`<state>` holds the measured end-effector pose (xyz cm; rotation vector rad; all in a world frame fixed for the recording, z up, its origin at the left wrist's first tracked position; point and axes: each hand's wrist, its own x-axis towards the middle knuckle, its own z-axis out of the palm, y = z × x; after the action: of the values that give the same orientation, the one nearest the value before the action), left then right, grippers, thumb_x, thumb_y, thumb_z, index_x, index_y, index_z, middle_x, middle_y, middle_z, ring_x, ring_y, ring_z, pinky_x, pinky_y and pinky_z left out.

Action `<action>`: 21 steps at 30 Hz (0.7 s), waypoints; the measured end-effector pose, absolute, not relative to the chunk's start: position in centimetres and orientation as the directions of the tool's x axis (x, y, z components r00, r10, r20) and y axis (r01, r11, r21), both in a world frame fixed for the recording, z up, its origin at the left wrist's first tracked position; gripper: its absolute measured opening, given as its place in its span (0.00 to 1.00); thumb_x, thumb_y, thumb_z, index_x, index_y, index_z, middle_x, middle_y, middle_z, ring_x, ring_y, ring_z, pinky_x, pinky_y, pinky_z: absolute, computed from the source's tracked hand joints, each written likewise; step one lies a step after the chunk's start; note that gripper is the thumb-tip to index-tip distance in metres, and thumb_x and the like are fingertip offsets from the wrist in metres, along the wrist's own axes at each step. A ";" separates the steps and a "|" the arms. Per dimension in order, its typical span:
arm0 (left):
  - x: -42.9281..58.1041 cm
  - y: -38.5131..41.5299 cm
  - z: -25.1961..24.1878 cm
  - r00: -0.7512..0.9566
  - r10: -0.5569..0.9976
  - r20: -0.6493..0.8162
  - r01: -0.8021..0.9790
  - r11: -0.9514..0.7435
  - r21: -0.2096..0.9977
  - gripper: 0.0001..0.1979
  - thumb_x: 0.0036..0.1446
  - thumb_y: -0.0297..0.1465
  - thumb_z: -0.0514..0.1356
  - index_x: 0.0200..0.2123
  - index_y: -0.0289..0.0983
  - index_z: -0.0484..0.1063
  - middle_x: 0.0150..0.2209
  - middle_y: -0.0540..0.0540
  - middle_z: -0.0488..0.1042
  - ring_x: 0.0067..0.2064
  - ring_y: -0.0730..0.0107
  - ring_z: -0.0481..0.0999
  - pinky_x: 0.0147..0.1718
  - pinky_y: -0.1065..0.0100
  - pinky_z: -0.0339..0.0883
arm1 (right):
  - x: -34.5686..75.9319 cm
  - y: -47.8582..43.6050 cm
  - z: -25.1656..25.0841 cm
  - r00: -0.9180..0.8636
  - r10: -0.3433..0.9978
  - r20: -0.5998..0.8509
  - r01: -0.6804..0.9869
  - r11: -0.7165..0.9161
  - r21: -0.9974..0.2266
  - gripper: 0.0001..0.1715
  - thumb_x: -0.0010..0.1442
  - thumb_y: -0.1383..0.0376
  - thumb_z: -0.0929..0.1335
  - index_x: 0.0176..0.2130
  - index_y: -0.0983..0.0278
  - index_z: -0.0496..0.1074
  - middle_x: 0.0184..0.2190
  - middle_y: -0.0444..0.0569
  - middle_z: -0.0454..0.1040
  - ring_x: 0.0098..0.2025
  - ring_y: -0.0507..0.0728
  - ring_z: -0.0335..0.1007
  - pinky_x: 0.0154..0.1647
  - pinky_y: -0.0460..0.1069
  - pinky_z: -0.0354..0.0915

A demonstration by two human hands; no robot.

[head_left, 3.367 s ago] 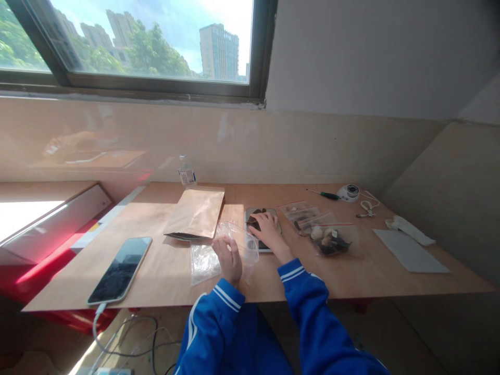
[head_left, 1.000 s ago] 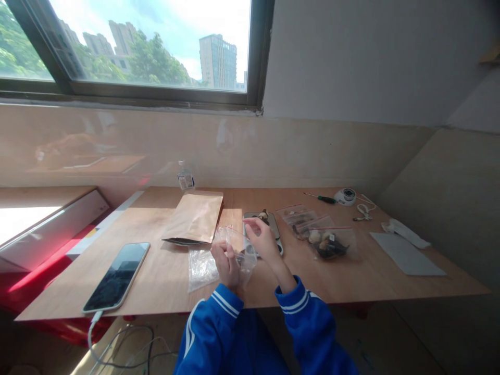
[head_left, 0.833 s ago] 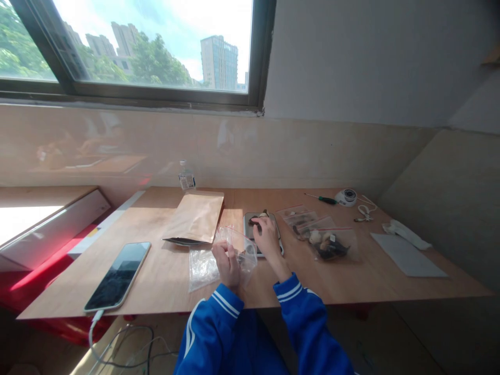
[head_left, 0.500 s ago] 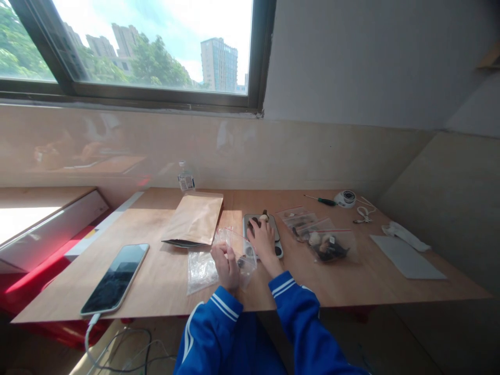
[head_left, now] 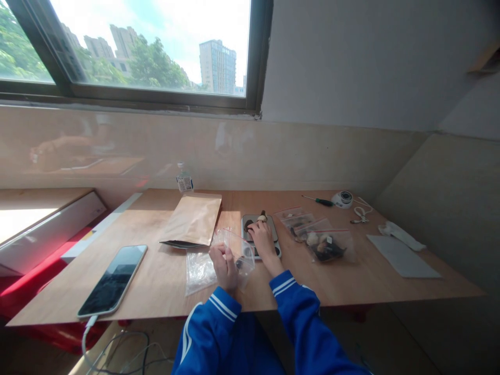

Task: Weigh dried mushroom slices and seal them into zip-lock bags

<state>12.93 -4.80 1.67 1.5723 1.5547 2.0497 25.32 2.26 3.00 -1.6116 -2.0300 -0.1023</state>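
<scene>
- The right hand [head_left: 262,239] covers most of the small scale [head_left: 274,229] at frame centre. Whether it grips anything there cannot be told.
- The bits on the scale are too small to name.
- The filled zip bag [head_left: 327,246], right of centre, holds contents too small to identify.
- The label on the small bottle [head_left: 183,182] is unreadable.
- The white cable [head_left: 86,339] is cut off by the bottom edge, lower left.

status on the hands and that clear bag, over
Left hand holds the clear bag by its top. Right hand on the tray, fingers at the dark pieces; grip unclear. Filled bags sit right of the tray, apart.
</scene>
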 end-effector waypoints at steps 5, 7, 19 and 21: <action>12.9 -4.7 1.5 -0.459 0.630 0.626 0.434 -0.456 0.777 0.13 0.63 0.35 0.46 0.26 0.39 0.57 0.29 0.48 0.61 0.38 0.65 0.64 0.40 0.60 0.58 | 25.8 2.5 2.7 -0.090 0.847 0.523 0.757 0.400 -0.517 0.17 0.61 0.71 0.59 0.44 0.63 0.72 0.38 0.51 0.68 0.40 0.58 0.66 0.44 0.53 0.63; 12.9 -4.7 1.4 -0.462 0.631 0.623 0.434 -0.452 0.779 0.13 0.63 0.36 0.46 0.26 0.39 0.58 0.29 0.48 0.61 0.38 0.65 0.64 0.41 0.60 0.58 | 25.8 2.3 3.5 -0.021 0.829 0.559 0.628 0.446 -0.638 0.16 0.61 0.70 0.58 0.42 0.63 0.73 0.38 0.50 0.68 0.40 0.56 0.67 0.43 0.51 0.64; 12.9 -4.8 1.4 -0.517 0.677 0.524 0.344 -0.396 0.851 0.14 0.62 0.40 0.46 0.28 0.38 0.60 0.33 0.47 0.63 0.40 0.65 0.64 0.42 0.61 0.57 | 23.9 -0.2 10.1 -0.140 0.876 0.461 0.378 0.478 -0.793 0.13 0.60 0.65 0.61 0.41 0.62 0.74 0.38 0.49 0.74 0.39 0.53 0.69 0.38 0.47 0.66; 12.9 -4.8 1.4 -0.516 0.678 0.523 0.334 -0.403 0.852 0.16 0.62 0.42 0.47 0.27 0.39 0.59 0.32 0.48 0.62 0.40 0.65 0.64 0.43 0.60 0.57 | 24.3 0.9 8.2 -0.095 0.866 0.491 0.497 0.468 -0.730 0.14 0.59 0.69 0.61 0.41 0.64 0.74 0.41 0.52 0.73 0.45 0.56 0.68 0.47 0.51 0.65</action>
<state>12.94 -4.81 1.44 1.3868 1.5493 2.0088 24.28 0.93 8.16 -1.1683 -1.7461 0.4761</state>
